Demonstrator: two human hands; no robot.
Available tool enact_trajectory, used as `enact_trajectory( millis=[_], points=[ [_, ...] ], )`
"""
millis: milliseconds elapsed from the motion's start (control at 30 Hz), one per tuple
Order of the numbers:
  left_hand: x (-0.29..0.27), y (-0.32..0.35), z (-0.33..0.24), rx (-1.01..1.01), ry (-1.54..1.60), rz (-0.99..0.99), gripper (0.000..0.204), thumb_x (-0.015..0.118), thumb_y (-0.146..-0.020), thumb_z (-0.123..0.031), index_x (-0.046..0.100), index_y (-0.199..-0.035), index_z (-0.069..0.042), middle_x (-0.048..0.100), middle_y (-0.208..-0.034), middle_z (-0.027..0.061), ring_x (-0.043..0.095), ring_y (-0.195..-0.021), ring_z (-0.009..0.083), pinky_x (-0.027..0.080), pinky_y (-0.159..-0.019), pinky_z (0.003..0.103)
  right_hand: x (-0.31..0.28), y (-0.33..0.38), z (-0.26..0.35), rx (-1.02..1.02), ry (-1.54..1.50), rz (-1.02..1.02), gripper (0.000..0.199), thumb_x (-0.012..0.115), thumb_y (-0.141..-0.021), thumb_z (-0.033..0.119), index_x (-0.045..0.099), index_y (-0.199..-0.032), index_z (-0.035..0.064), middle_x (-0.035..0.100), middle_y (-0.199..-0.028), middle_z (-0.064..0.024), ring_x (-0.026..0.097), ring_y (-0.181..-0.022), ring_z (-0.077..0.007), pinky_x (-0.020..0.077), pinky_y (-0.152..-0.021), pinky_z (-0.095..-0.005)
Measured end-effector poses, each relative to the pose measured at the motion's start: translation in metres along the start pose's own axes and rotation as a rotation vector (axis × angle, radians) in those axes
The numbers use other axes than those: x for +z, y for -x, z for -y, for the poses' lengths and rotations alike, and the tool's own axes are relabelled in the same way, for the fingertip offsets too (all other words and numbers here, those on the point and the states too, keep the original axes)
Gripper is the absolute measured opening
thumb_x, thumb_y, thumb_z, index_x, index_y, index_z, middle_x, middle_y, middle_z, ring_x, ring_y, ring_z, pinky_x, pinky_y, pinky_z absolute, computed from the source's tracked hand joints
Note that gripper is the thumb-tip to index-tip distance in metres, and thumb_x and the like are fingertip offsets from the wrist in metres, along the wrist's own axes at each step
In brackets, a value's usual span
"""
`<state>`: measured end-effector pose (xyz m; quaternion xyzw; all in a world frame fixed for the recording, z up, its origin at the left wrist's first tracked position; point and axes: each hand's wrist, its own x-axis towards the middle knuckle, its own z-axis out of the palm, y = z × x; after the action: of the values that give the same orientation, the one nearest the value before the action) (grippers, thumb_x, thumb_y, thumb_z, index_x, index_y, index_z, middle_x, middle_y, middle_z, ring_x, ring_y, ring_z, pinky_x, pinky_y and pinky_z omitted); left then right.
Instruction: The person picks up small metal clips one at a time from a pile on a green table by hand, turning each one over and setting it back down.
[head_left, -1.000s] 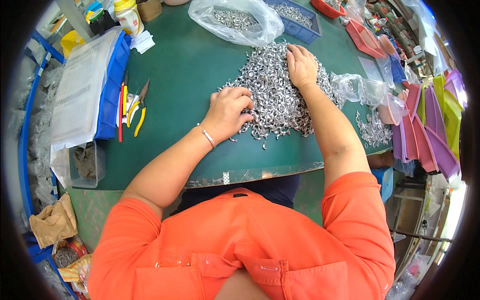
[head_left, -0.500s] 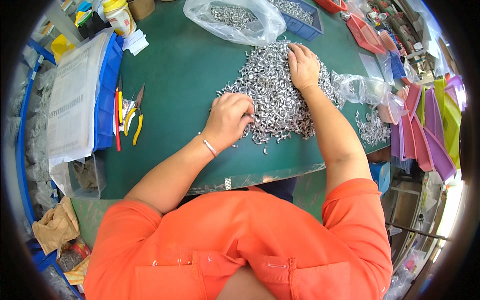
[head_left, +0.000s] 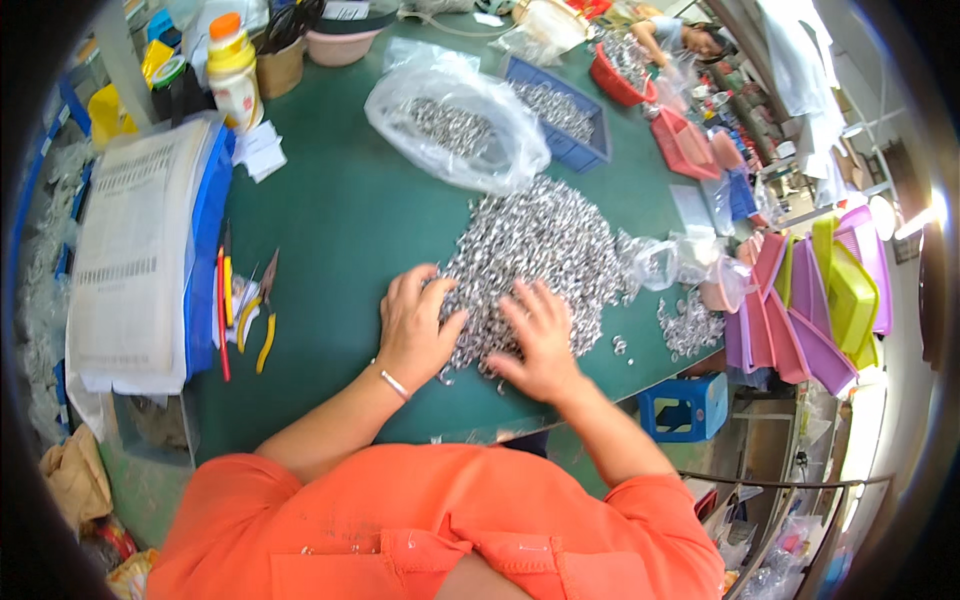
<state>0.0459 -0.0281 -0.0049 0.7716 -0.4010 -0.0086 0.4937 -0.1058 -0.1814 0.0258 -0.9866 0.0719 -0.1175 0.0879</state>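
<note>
A broad heap of small, curved, silvery metal pieces lies on the green tabletop in front of me. At the heap's near left edge rests my left hand, open, its fingers and thumb apart against the outer pieces. My right hand lies on the near side of the heap, palm down and open with spread fingers. Neither hand shows a piece gripped in it; what is under the palms is hidden. A clear plastic bag holding similar pieces stands just beyond the heap.
Behind the heap sits a blue-grey bin of metal pieces. Yellow-handled pliers and a red pen-like stick lie left. Loose rings are at right, near stacked coloured trays. A person works at the far right.
My right hand has come from the heap's far side back to its near side, closer to my left hand. My left hand's fingers have spread. The view has tilted up.
</note>
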Motion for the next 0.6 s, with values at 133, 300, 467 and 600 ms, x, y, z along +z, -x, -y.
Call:
enact_trajectory(
  millis=[133,300,467,600],
  points=[
    [0.002,0.002,0.005,0.047,0.042,0.189,0.043,0.079,-0.07,-0.015,0.064,-0.11,-0.006,0.056,-0.121,0.0151,0.05,-0.114,0.0363,0.041,-0.098,0.044,0.012,-0.008,-0.004,-0.028,0.155,-0.042,0.072,0.066,-0.08,0.055,0.051,-0.138,0.0161,0.042,-0.147,-0.0119,0.037,-0.132,-0.0392,0.0256,-0.108,-0.0564],
    [0.0,0.003,0.008,0.062,0.087,0.187,0.042,0.077,-0.069,-0.007,0.064,-0.109,-0.006,0.056,-0.122,0.0159,0.052,-0.114,0.0356,0.042,-0.099,0.042,0.024,-0.037,-0.029,-0.055,0.194,-0.121,0.063,0.067,-0.078,0.052,0.059,-0.129,0.0155,0.053,-0.137,-0.0081,0.047,-0.122,-0.0347,0.0349,-0.101,-0.053],
    [-0.003,-0.004,0.007,0.075,0.238,0.107,0.028,0.068,-0.076,0.001,0.065,-0.104,-0.004,0.064,-0.11,0.0135,0.062,-0.1,0.0313,0.049,-0.09,0.037,0.032,-0.07,-0.034,0.066,0.23,-0.322,0.04,0.067,-0.084,0.041,0.066,-0.117,0.0181,0.062,-0.12,-0.005,0.057,-0.106,-0.0286,0.0408,-0.09,-0.0449],
    [-0.019,-0.014,0.008,0.151,0.221,0.003,0.02,0.062,-0.083,0.004,0.066,-0.102,-0.002,0.067,-0.104,0.0094,0.066,-0.089,0.0231,0.052,-0.081,0.031,0.026,-0.088,-0.045,0.147,0.12,-0.543,0.019,0.065,-0.088,0.026,0.071,-0.101,0.0125,0.068,-0.104,-0.006,0.06,-0.099,-0.0286,0.0438,-0.084,-0.044]
  ],
)
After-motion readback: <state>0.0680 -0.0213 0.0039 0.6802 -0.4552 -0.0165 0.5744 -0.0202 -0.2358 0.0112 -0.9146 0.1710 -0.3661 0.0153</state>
